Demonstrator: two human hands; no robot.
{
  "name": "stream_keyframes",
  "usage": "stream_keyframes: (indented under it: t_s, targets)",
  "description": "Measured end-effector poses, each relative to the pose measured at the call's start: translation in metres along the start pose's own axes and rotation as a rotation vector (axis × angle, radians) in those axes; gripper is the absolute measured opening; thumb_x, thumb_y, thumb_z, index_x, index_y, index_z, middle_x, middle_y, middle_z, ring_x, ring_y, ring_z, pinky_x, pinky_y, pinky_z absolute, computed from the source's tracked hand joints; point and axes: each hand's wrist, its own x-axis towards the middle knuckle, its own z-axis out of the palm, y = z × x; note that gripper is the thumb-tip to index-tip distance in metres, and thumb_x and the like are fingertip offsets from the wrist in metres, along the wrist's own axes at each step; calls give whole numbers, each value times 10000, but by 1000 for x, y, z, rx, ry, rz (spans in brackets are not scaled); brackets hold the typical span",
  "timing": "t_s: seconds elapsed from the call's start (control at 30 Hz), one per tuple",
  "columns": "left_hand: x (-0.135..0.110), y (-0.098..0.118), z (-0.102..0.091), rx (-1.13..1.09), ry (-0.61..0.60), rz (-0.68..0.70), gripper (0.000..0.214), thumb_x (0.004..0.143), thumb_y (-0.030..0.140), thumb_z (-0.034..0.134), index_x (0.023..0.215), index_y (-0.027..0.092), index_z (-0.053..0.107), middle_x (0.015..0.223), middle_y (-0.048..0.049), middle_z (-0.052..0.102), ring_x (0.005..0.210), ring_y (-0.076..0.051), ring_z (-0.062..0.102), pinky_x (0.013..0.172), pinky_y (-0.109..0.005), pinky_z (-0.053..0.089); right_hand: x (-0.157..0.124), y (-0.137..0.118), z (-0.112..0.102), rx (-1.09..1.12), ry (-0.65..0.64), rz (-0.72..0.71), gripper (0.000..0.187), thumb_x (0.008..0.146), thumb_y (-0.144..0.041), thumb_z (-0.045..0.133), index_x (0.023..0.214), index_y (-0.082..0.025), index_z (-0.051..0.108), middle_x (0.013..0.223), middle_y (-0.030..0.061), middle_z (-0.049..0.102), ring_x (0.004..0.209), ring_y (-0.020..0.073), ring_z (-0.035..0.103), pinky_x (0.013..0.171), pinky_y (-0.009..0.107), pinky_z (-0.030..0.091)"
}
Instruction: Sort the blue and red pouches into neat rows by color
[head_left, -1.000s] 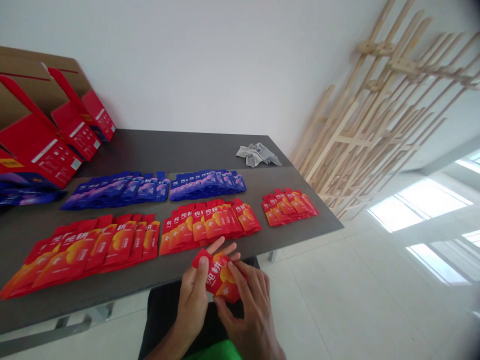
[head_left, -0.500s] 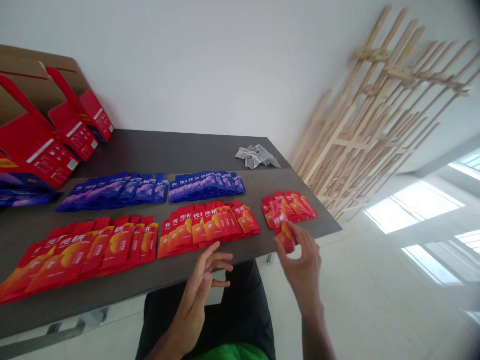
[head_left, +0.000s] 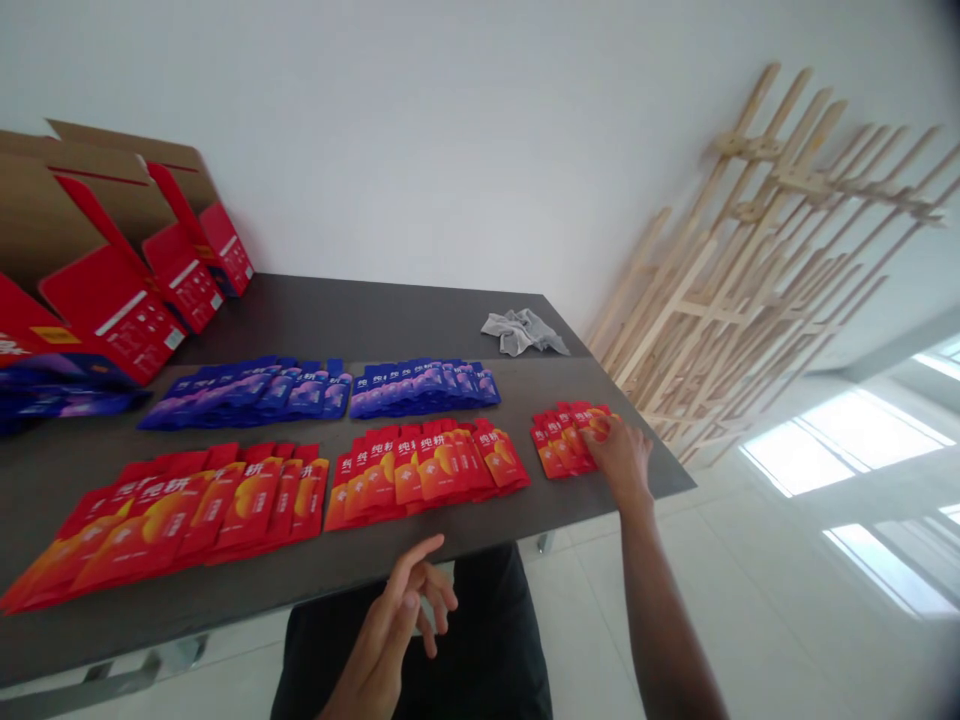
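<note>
My right hand [head_left: 624,460] reaches over the right end of a small overlapping row of red-and-orange packets [head_left: 559,440]. Its fingers are closed on a packet there and cover most of it. Below the table's front edge, my left hand [head_left: 412,605] hovers over my lap, fingers apart and holding nothing. Closest to it on the table is a longer row of the same red packets [head_left: 427,465]. Farther left lies another row of larger-looking red packets [head_left: 187,505].
Behind the red rows lie two rows of blue packets [head_left: 247,392] [head_left: 424,388]. Open red cartons [head_left: 124,320] stand at the left, with more blue packets [head_left: 67,395] by them. A grey cloth [head_left: 523,330] lies at the back right. Wooden easels [head_left: 720,270] lean beyond the dark table [head_left: 390,315].
My right hand has carried a red packet up and right onto the end of the small row. My left hand has dropped slightly, and the view has shifted a little.
</note>
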Motion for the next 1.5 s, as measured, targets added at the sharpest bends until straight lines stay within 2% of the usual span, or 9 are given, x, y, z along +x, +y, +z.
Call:
stream_keyframes:
  t_s: [0.63, 0.8, 0.97, 1.03, 1.13, 1.23, 1.33, 1.4, 1.5]
  targets:
    - [-1, -11, -5, 21, -44, -21, 632, 1051, 628, 318, 1491, 199, 466, 863, -65, 668, 715, -205, 619, 619, -317, 524, -10, -4, 5, 9, 28, -7, 446, 965, -422, 568, 1301, -157, 696, 1335, 189, 658, 1210, 379, 562, 1019, 509, 382]
    - [-1, -13, -10, 65, -72, 2, 628, 1053, 629, 297, 1450, 199, 526, 847, -67, 666, 724, -207, 619, 627, -311, 517, -15, -4, 0, 64, 165, -21, 453, 980, -446, 526, 1289, -164, 700, 1342, 174, 643, 1196, 359, 546, 995, 491, 390]
    - [-11, -9, -24, 233, -103, 28, 554, 1068, 574, 335, 1206, 197, 717, 820, -76, 699, 745, -197, 636, 720, -305, 526, -43, -13, 4, 293, 412, -147, 400, 1012, -415, 496, 1286, -189, 681, 1349, 138, 646, 1222, 326, 558, 1027, 477, 398]
    - [-17, -5, -43, 310, -88, 99, 539, 1072, 549, 349, 1086, 205, 763, 755, -63, 697, 706, -190, 643, 730, -303, 523, -64, -18, 15, 407, 505, -219, 353, 1024, -390, 502, 1249, -181, 676, 1302, 143, 662, 1220, 312, 572, 1043, 478, 399]
    - [-24, 14, -95, 476, -11, 322, 485, 1065, 498, 407, 934, 218, 781, 608, -22, 651, 584, -169, 617, 695, -294, 507, -101, -23, 40, 520, 582, -300, 292, 1030, -363, 532, 1197, -157, 656, 1226, 171, 672, 1180, 314, 598, 1024, 499, 417]
    - [-24, 55, -164, 635, 365, 474, 416, 1028, 451, 474, 822, 204, 736, 605, -3, 646, 503, -147, 556, 593, -277, 466, -136, -27, 66, 582, 594, -363, 243, 1026, -325, 558, 1171, -145, 636, 1198, 194, 661, 1164, 325, 605, 1000, 525, 432]
    - [-11, 108, -236, 917, 753, 377, 368, 987, 395, 472, 771, 190, 688, 621, 9, 634, 597, -153, 601, 636, -245, 461, -160, -34, 83, 631, 597, -407, 189, 1018, -288, 581, 1133, -147, 634, 1176, 193, 660, 1139, 323, 614, 981, 534, 445]
    - [4, 136, -284, 1147, 816, 254, 279, 938, 362, 542, 1026, 171, 726, 842, 10, 713, 755, -151, 642, 710, -210, 466, -170, -41, 87, 663, 607, -424, 157, 1011, -264, 594, 1111, -149, 632, 1164, 191, 664, 1122, 319, 620, 973, 536, 454]
    - [27, 157, -350, 1379, 850, 131, 308, 866, 248, 582, 1094, 94, 719, 933, -10, 706, 838, -139, 608, 744, -167, 450, -178, -52, 86, 711, 631, -422, 115, 1005, -235, 602, 1080, -153, 631, 1136, 182, 668, 1098, 309, 628, 959, 527, 469]
